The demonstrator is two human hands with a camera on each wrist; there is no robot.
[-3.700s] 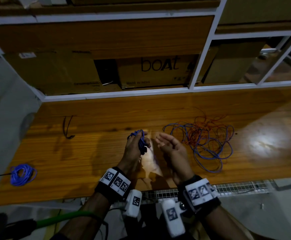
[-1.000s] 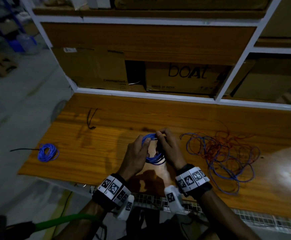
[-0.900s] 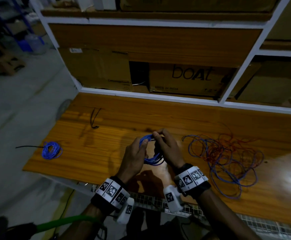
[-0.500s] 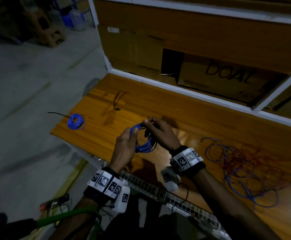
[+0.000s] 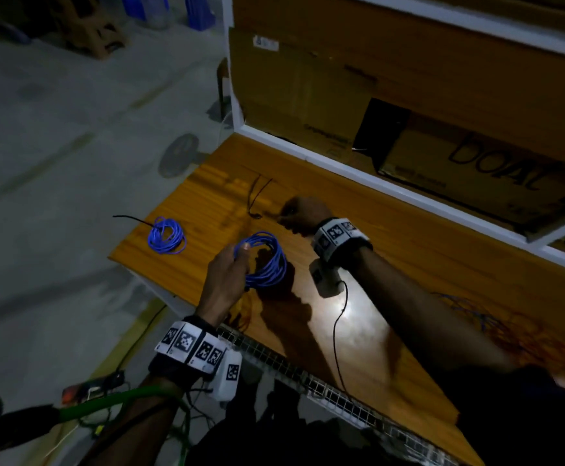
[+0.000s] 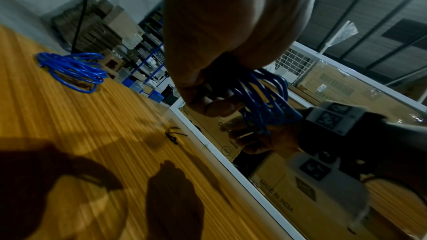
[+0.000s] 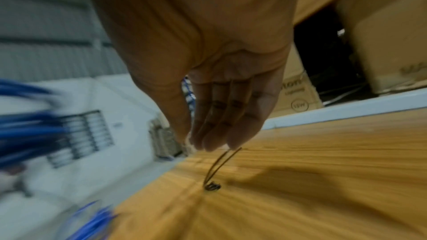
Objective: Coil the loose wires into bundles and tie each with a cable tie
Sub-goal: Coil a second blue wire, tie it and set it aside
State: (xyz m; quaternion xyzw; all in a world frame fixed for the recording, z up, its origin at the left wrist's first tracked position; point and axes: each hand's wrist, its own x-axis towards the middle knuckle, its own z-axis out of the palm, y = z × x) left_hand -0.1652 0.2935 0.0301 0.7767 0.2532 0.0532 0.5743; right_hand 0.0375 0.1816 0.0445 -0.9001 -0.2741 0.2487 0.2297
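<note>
Blue wire lies tied in a bundle (image 5: 167,235) at the table's (image 5: 425,264) left end, the left hand (image 5: 224,277) grips a second blue coil (image 5: 267,260), and the right hand's (image 5: 303,213) straight fingers (image 7: 221,125) reach the black cable ties (image 5: 255,200).

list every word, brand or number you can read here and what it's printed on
"boAt": side of the brown cardboard box under the white shelf rail.
"MADE IN INDIA": same box's lower edge.
"18W", circled: neighbouring tan cardboard box.
White sticker and the other box print: too blurred to read.
</note>
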